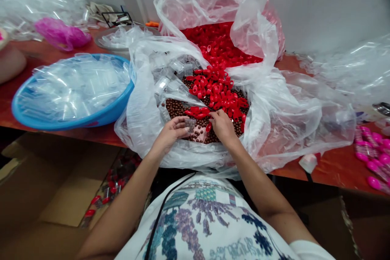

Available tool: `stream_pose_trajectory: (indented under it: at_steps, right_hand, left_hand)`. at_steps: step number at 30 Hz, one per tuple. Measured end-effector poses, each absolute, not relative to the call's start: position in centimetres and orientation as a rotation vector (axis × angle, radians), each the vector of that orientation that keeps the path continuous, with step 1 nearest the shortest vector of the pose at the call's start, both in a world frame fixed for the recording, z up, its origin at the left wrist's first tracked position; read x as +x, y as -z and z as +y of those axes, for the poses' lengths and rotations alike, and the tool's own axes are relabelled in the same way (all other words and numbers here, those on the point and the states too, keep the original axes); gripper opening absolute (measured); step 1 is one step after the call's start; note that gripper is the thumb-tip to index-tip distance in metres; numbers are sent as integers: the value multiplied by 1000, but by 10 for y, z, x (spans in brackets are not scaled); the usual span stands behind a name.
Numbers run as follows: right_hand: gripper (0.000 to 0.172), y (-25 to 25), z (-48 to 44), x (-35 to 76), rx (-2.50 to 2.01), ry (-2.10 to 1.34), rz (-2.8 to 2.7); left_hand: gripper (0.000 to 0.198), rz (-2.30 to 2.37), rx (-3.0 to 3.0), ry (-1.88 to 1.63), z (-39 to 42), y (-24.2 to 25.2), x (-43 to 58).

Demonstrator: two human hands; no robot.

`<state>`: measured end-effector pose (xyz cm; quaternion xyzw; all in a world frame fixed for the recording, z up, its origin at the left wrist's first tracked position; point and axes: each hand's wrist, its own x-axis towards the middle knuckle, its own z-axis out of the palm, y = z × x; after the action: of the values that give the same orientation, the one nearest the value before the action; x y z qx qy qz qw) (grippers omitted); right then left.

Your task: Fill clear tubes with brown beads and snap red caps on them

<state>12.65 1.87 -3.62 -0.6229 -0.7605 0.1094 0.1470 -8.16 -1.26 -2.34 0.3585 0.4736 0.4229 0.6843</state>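
Note:
My left hand (174,132) is closed around a small clear plastic container (190,124), thumb and fingers on its sides. Just to the right, my right hand (224,128) reaches into the same bag with its fingers bent together at a red plastic cap (209,127); its fingertips are partly hidden. Several red caps (198,112) lie between the hands, and a larger heap of red caps (217,89) is behind them. Under both hands spread small round brown balls (173,107). More clear containers (164,83) rest at the left side of the white plastic bag (137,109).
A blue basin (73,124) full of clear plastic pieces stands at left. Behind, another bag holds many red caps (195,34). Pink-capped tubes (374,154) lie far right on the red table (338,168). Below left, a cardboard box (61,199) stands near filled red-capped containers (106,195).

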Motion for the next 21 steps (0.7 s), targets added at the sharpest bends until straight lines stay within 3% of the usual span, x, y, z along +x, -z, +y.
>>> stream_pose_trajectory:
  at_steps: [10,14,18,21]
  right_hand:
    - [42,44,14,139,-1651,-397,-2336]
    - [28,46,12,140,-1556,-380,-2430]
    - [27,43,9,139,-1566,-489,-2102]
    - [34,34,-1,133,-1419,-787,-1708]
  left_hand:
    - [40,1033,832,-929,-21,19,-78]
    - [39,1008,828,-936,-22,21,-78]
    - [40,992,815,-937,-27,18,-75]
    - [41,979,826,-927,-32,16,-70]
